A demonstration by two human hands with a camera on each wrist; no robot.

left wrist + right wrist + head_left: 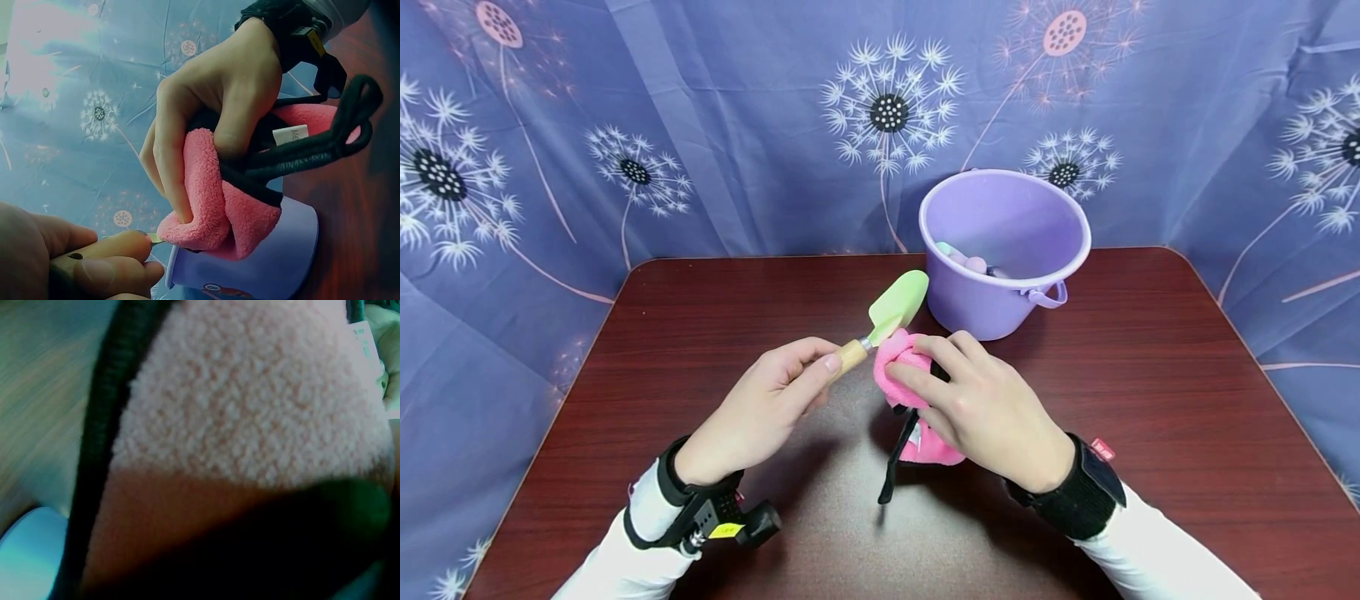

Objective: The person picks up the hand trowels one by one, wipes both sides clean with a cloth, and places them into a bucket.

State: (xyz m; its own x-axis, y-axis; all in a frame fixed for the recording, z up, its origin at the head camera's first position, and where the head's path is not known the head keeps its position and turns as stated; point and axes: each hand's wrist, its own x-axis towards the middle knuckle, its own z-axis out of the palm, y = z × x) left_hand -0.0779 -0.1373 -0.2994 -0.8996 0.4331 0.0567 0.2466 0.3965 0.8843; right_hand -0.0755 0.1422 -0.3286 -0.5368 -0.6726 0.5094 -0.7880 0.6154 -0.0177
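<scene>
A small hand trowel (pixel 901 298) with a light green blade and wooden handle points up and to the right over the table. My left hand (pixel 767 404) grips its handle. My right hand (pixel 988 408) pinches a folded pink fleece cloth (pixel 934 447) at the neck of the trowel, against the lower end of the blade. Black edging, a dangling black loop (pixel 895 467) and a white label (pixel 290 135) belong to the cloth. Fleece (pixel 250 394) fills most of the right wrist view, so the right fingertips are hidden there.
Just behind the trowel blade stands a purple bucket (pixel 977 308), with several small rounded things (pixel 975 264) inside it. The dark red wooden table (pixel 722 308) backs onto a blue curtain (pixel 737 125) with a dandelion print.
</scene>
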